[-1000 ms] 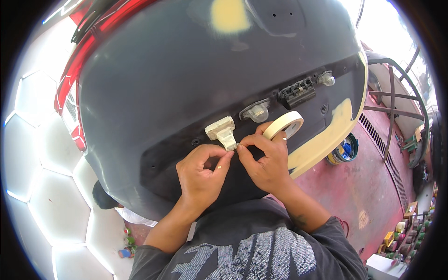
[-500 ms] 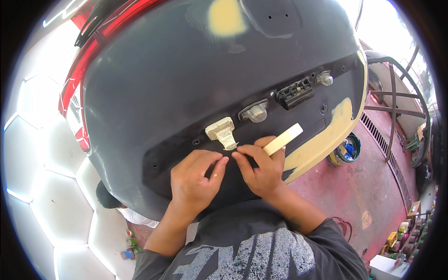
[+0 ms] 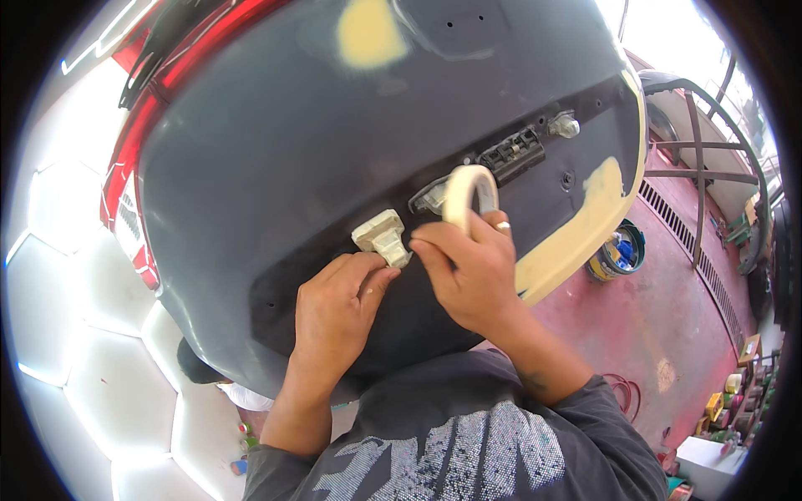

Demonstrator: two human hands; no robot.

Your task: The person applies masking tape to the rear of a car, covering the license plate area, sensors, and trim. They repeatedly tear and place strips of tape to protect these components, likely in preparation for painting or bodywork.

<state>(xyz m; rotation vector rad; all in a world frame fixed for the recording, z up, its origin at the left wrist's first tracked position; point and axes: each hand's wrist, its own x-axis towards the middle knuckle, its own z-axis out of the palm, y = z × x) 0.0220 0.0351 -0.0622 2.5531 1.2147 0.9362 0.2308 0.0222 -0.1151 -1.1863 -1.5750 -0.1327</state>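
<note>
A lamp-like part [image 3: 383, 235] wrapped in cream masking tape juts from the dark recess of a grey-primed car tailgate [image 3: 276, 142]. My left hand [image 3: 336, 301] is closed at its lower end, thumb and forefinger pressed against the taped tip. Just right of it, my right hand [image 3: 469, 275] pinches thumb and forefinger together. A roll of masking tape [image 3: 458, 196] hangs on that hand's other fingers. Whether a strip lies in the pinch is too small to tell. Behind the roll, a bare clear lamp [image 3: 430, 199] is partly hidden.
Further right along the recess sit a black latch unit [image 3: 511, 157] and another clear lamp [image 3: 565, 125]. Cream filler [image 3: 576, 238] covers the tailgate's lower edge. A bucket [image 3: 618, 250] stands on the reddish floor beside a drain grate [image 3: 689, 242]. Part of another person's head [image 3: 197, 364] shows at lower left.
My right hand has lifted slightly, and the tape roll has swung upright in front of the bare lamp. My left fingers have moved up onto the taped part's tip. The view has shifted somewhat.
</note>
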